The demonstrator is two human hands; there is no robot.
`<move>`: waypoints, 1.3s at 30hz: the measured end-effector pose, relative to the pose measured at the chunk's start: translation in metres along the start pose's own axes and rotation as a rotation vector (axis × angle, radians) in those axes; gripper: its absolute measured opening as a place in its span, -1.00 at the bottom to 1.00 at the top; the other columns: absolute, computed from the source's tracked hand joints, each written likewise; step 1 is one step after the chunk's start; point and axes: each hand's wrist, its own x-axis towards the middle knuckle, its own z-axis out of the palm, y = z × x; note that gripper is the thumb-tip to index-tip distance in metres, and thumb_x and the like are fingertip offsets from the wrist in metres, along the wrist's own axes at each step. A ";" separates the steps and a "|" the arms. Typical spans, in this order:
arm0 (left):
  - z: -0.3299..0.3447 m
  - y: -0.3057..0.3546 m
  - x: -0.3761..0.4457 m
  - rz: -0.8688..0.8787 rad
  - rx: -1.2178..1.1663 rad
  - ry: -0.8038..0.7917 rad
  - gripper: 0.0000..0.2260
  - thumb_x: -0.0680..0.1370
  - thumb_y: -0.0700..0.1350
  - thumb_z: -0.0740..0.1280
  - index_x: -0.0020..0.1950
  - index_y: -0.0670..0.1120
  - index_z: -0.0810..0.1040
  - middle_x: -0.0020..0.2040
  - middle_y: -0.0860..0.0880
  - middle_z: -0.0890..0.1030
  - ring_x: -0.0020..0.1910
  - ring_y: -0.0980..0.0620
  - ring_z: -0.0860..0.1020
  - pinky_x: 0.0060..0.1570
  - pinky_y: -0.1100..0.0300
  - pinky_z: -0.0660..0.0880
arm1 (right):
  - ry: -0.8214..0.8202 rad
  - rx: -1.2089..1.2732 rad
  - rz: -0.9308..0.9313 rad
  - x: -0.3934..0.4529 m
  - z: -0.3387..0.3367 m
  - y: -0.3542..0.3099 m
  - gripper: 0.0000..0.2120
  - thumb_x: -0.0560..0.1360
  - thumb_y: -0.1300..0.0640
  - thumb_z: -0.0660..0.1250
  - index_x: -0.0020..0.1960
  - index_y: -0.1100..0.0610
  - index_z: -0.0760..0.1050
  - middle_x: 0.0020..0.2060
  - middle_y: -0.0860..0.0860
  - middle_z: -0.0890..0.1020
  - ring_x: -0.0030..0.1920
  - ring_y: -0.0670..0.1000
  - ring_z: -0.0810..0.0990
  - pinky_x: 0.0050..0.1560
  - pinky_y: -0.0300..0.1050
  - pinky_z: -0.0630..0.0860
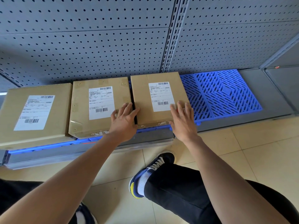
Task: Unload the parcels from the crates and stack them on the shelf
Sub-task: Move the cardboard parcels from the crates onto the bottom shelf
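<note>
Three brown cardboard parcels with white shipping labels lie side by side on the low grey shelf (265,88). The right parcel (142,97) sits on a blue plastic grid mat (226,94). My left hand (124,122) rests with spread fingers at the gap between the middle parcel (80,104) and the right one. My right hand (182,120) lies flat on the right parcel's near right corner, fingers straight. The left parcel (14,110) is farther left, untouched. No crate is in view.
A grey pegboard back wall (97,46) rises behind the shelf, with a slotted upright (173,38). Part of the blue mat to the right of the parcels is bare. My knee and shoe (155,168) are on the beige tiled floor below the shelf edge.
</note>
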 end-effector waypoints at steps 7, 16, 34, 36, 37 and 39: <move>-0.010 -0.002 -0.003 -0.009 -0.154 0.030 -0.45 0.58 -0.11 0.36 0.56 0.09 0.34 0.61 -0.02 0.22 0.62 -0.01 0.04 0.56 -0.16 -0.01 | -0.046 0.130 -0.051 0.001 -0.010 -0.008 -0.43 0.65 -0.13 0.19 0.58 0.05 0.18 0.57 0.14 0.17 0.57 0.24 0.11 0.53 0.28 0.14; -0.058 -0.029 -0.060 -0.044 -0.140 0.155 -0.60 0.63 0.06 0.30 0.48 0.11 0.44 0.47 0.07 0.45 0.48 -0.01 0.31 0.45 -0.07 0.23 | 0.020 0.325 -0.160 -0.008 -0.059 -0.083 -0.51 0.69 -0.08 0.13 0.58 0.04 0.25 0.58 0.11 0.23 0.57 0.16 0.17 0.50 0.18 0.23; -0.181 -0.150 -0.229 -0.340 -0.015 0.341 -0.56 0.64 0.06 0.27 0.51 0.05 0.40 0.45 0.01 0.48 0.42 -0.09 0.40 0.31 -0.06 0.37 | 0.053 0.424 -0.498 -0.039 -0.183 -0.321 -0.60 0.68 0.10 0.17 0.51 0.03 0.35 0.59 0.09 0.22 0.55 0.12 0.19 0.45 0.08 0.29; -0.190 -0.162 -0.246 -0.358 -0.013 0.365 -0.57 0.64 0.06 0.27 0.51 0.04 0.40 0.45 0.03 0.48 0.42 -0.09 0.39 0.32 -0.07 0.36 | 0.019 0.437 -0.520 -0.047 -0.194 -0.343 -0.57 0.68 0.07 0.18 0.54 0.01 0.31 0.61 0.04 0.16 0.57 0.09 0.15 0.47 0.09 0.28; -0.194 -0.168 -0.254 -0.367 -0.011 0.377 -0.57 0.64 0.06 0.27 0.51 0.05 0.40 0.44 0.03 0.49 0.41 -0.10 0.40 0.31 -0.07 0.36 | 0.008 0.437 -0.536 -0.052 -0.199 -0.353 -0.55 0.68 0.05 0.19 0.55 0.01 0.29 0.62 0.02 0.14 0.58 0.08 0.13 0.48 0.08 0.26; -0.202 -0.179 -0.271 -0.393 -0.022 0.404 -0.56 0.64 0.07 0.27 0.52 0.04 0.40 0.44 0.02 0.49 0.42 -0.11 0.40 0.33 -0.10 0.36 | 0.002 0.431 -0.577 -0.061 -0.208 -0.374 -0.54 0.67 0.02 0.20 0.56 0.00 0.28 0.61 0.02 0.15 0.58 0.07 0.14 0.49 0.06 0.23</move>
